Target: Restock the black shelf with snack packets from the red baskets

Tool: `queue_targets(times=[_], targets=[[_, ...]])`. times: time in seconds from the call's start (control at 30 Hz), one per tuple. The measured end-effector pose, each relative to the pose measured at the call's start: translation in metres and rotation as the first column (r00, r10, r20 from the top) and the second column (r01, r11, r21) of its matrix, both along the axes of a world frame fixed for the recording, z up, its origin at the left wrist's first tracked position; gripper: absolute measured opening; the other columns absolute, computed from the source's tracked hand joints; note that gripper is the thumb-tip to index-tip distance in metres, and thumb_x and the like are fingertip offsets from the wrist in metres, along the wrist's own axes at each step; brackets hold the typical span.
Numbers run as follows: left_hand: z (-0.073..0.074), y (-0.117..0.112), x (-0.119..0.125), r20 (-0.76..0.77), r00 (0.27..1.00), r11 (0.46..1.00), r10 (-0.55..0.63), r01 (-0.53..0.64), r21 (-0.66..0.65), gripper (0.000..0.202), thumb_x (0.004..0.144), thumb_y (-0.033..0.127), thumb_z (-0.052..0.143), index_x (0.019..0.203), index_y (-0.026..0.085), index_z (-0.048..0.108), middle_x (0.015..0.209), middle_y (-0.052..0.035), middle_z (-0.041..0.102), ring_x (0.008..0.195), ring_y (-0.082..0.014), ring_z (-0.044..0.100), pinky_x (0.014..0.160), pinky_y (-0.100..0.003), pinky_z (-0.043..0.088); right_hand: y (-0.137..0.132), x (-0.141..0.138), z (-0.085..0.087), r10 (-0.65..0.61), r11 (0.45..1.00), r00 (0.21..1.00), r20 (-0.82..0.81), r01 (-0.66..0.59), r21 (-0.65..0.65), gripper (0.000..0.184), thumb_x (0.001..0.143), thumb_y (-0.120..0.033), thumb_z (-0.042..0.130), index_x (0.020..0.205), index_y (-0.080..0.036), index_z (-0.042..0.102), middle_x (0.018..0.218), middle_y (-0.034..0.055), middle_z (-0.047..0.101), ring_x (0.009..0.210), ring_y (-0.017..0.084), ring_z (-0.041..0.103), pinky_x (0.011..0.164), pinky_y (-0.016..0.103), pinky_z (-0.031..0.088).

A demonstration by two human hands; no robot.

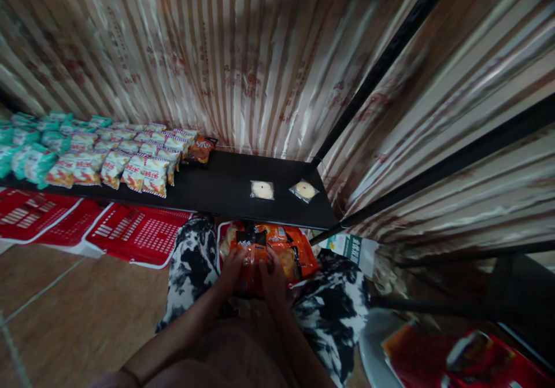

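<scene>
Both my hands grip an orange snack bag (pixel 284 249) held low between my knees. My left hand (pixel 232 269) clasps its near left edge, fingers curled around it. My right hand (pixel 273 275) pinches the same edge beside it. The bag has a black label at its top and holds several pale round cakes. On the black shelf (pixel 225 194) above lie two single wrapped round cakes, one (pixel 262 189) in the middle and one (pixel 304 190) nearer the right end.
Rows of small snack packets (pixel 108 159) in teal, pink and orange fill the shelf's left part. Red plastic baskets (pixel 134 235) stand under it on the floor. Striped shiny curtains hang behind. Red packaging (pixel 459 356) lies at bottom right.
</scene>
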State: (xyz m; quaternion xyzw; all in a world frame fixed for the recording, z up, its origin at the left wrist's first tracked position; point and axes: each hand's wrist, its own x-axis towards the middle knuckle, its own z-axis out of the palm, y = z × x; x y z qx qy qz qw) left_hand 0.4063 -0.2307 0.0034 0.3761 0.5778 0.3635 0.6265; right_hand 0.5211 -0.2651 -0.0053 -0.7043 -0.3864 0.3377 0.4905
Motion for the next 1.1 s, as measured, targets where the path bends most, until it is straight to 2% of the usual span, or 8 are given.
queue_targets(times=[0.17, 0.3, 0.43, 0.6, 0.67, 0.83, 1.1], targets=[[0.004, 0.003, -0.004, -0.008, 0.997, 0.997, 0.072, -0.071, 0.016, 0.042, 0.079, 0.052, 0.048, 0.097, 0.017, 0.062, 0.096, -0.0074, 0.067, 0.088, -0.0217, 0.062, 0.081, -0.035, 0.048, 0.001, -0.002, 0.006, 0.03, 1.0, 0.996, -0.082, -0.031, -0.005, 0.051, 0.076, -0.04, 0.052, 0.12, -0.014, 0.051, 0.111, 0.0132, 0.064, 0.099, 0.022, 0.062, 0.087, 0.036, 0.049], [0.009, 0.009, -0.004, 0.037, 0.993, 0.992, 0.112, -0.114, 0.055, 0.045, 0.08, 0.054, 0.044, 0.095, 0.015, 0.061, 0.095, -0.0078, 0.066, 0.086, -0.0196, 0.062, 0.079, -0.032, 0.048, -0.001, -0.001, 0.008, 0.106, 0.991, 0.99, -0.094, -0.112, -0.067, 0.045, 0.076, -0.045, 0.054, 0.111, -0.017, 0.057, 0.107, 0.0095, 0.066, 0.099, 0.023, 0.062, 0.086, 0.036, 0.049], [0.009, 0.016, -0.003, 0.088, 0.977, 0.98, 0.192, -0.196, 0.04, 0.049, 0.075, 0.06, 0.049, 0.086, 0.014, 0.061, 0.081, -0.0058, 0.066, 0.074, -0.0171, 0.061, 0.069, -0.027, 0.048, -0.004, 0.0, 0.013, 0.205, 0.972, 0.967, -0.15, -0.218, -0.082, 0.04, 0.076, -0.047, 0.055, 0.103, -0.018, 0.062, 0.105, 0.007, 0.067, 0.1, 0.023, 0.06, 0.088, 0.036, 0.047], [0.015, 0.023, -0.002, 0.137, 0.945, 0.953, 0.297, -0.302, 0.018, 0.047, 0.065, 0.06, 0.06, 0.077, 0.014, 0.061, 0.065, -0.0012, 0.06, 0.061, -0.0135, 0.057, 0.06, -0.024, 0.045, -0.005, -0.001, 0.018, 0.287, 0.948, 0.915, -0.283, -0.313, -0.052, 0.043, 0.074, -0.046, 0.058, 0.107, -0.019, 0.06, 0.103, 0.0061, 0.067, 0.097, 0.024, 0.061, 0.085, 0.036, 0.048], [0.02, 0.025, -0.001, 0.153, 0.932, 0.943, 0.328, -0.332, 0.001, 0.046, 0.064, 0.059, 0.062, 0.075, 0.014, 0.061, 0.065, -0.001, 0.06, 0.059, -0.0128, 0.056, 0.059, -0.023, 0.044, -0.005, -0.002, 0.017, 0.28, 0.947, 0.919, -0.278, -0.312, -0.079, 0.047, 0.071, -0.044, 0.062, 0.111, -0.019, 0.059, 0.108, 0.0061, 0.066, 0.102, 0.024, 0.059, 0.088, 0.037, 0.046], [0.029, 0.03, 0.002, 0.154, 0.919, 0.931, 0.363, -0.363, -0.024, 0.045, 0.063, 0.057, 0.064, 0.078, 0.014, 0.063, 0.067, -0.0025, 0.062, 0.062, -0.0139, 0.057, 0.059, -0.023, 0.045, -0.007, -0.002, 0.015, 0.181, 0.965, 0.969, -0.167, -0.208, -0.158, 0.056, 0.062, -0.043, 0.068, 0.113, -0.021, 0.059, 0.116, 0.0063, 0.062, 0.111, 0.026, 0.054, 0.093, 0.037, 0.043], [0.021, 0.032, 0.002, 0.172, 0.924, 0.939, 0.342, -0.345, -0.018, 0.043, 0.07, 0.053, 0.06, 0.088, 0.014, 0.065, 0.078, -0.0051, 0.065, 0.072, -0.0165, 0.06, 0.067, -0.026, 0.047, -0.006, -0.003, 0.022, 0.209, 0.972, 0.967, -0.144, -0.222, -0.082, 0.048, 0.067, -0.042, 0.064, 0.109, -0.018, 0.063, 0.106, 0.0067, 0.067, 0.1, 0.027, 0.059, 0.086, 0.038, 0.047]])
